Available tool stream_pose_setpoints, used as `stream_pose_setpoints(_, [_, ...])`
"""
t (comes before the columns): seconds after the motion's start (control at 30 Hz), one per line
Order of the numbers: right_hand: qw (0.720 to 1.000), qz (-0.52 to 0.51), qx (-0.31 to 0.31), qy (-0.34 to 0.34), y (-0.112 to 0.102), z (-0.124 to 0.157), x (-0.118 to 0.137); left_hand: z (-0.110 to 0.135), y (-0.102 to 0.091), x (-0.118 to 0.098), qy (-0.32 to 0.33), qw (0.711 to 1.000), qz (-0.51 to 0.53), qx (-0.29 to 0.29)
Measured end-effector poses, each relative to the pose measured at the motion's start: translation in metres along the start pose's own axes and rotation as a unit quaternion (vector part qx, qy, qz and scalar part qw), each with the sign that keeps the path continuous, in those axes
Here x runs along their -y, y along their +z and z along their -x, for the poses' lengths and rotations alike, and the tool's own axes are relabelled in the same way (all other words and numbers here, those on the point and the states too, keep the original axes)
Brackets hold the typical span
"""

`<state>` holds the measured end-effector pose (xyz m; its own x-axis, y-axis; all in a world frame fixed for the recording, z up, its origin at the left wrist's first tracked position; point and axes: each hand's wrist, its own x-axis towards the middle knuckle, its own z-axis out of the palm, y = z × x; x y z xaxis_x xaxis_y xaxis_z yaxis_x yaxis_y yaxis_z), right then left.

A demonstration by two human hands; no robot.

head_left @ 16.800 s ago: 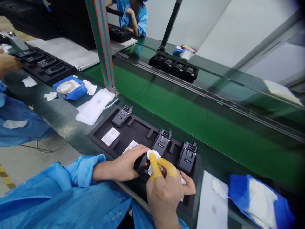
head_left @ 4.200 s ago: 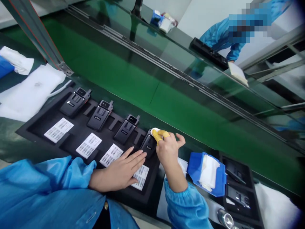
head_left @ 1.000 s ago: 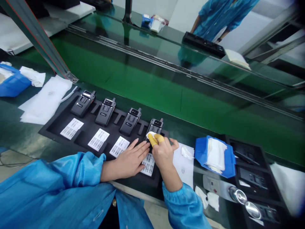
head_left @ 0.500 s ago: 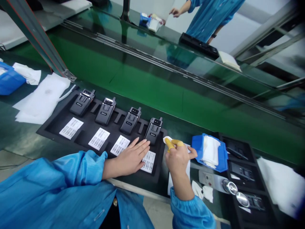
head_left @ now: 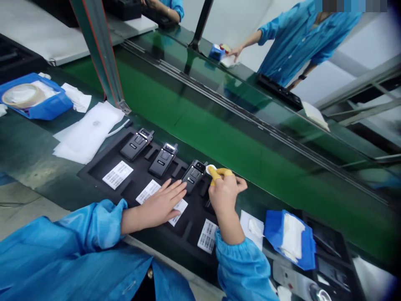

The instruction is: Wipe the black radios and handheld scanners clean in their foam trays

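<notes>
My left hand (head_left: pixel 161 205) lies flat with its fingers stretched out. Its fingertips touch the lower end of a black handheld radio (head_left: pixel 194 175), and the palm covers part of a white label sheet (head_left: pixel 181 209). Yellow finger cots cover fingers of my right hand (head_left: pixel 224 192), which pinches a small white pad (head_left: pixel 210 168) at the radio's antenna end. To the left, two more radios, a middle one (head_left: pixel 163 160) and a far one (head_left: pixel 137 144), rest in the black foam tray (head_left: pixel 131 190). Another radio (head_left: pixel 209 205) is mostly hidden behind my right hand.
A blue bin (head_left: pixel 305 251) with folded white cloths stands at right, beside a second dark tray (head_left: pixel 341 242). White sheets (head_left: pixel 89 133) and a blue bin (head_left: pixel 59 102) holding a tape roll lie left. Across the green divider (head_left: pixel 250 159) is a co-worker (head_left: pixel 288 46).
Both hands have shifted one radio to the left, the right still pinching the white pad. The camera view has swung. Across the divider, the co-worker's hand now reaches a white stack.
</notes>
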<state>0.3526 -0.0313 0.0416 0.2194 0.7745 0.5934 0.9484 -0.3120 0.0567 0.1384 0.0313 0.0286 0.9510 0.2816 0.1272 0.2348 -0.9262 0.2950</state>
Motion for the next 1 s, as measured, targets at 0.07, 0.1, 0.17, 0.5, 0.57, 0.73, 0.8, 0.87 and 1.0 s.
stream_pose_setpoints(0.07, [0.999,-0.002,0.020,-0.027,0.011,-0.013,0.012,0.000,0.005,-0.001,0.001,1.000,0.010,-0.006])
stream_pose_setpoints(0.1, [0.999,-0.002,0.027,-0.038,0.014,-0.016,0.015,0.000,0.006,-0.002,0.000,1.000,0.013,-0.008])
stream_pose_setpoints(0.17, [0.998,-0.004,0.039,-0.059,0.018,-0.019,0.019,0.000,0.008,-0.002,-0.002,1.000,0.017,-0.008])
stream_pose_setpoints(0.5, [0.989,0.004,0.069,-0.129,0.004,-0.005,-0.005,0.000,0.007,-0.004,-0.007,1.000,0.022,-0.007])
stream_pose_setpoints(0.57, [0.990,0.016,0.063,-0.124,0.004,-0.001,-0.011,0.000,0.007,-0.005,-0.007,1.000,0.024,-0.007])
stream_pose_setpoints(0.73, [0.997,0.035,0.034,-0.060,0.005,0.001,-0.012,-0.001,0.007,-0.004,-0.012,0.999,0.032,-0.006])
stream_pose_setpoints(0.8, [0.998,0.028,0.030,-0.050,0.007,-0.005,-0.001,-0.001,0.007,-0.004,-0.009,0.999,0.034,-0.005])
stream_pose_setpoints(0.87, [0.998,0.019,0.038,-0.056,0.011,-0.012,0.013,-0.002,0.007,-0.003,-0.005,0.999,0.032,-0.001])
stream_pose_setpoints(1.0, [0.997,0.015,0.050,-0.050,0.017,-0.019,0.030,-0.002,0.007,-0.003,-0.005,1.000,0.026,0.007])
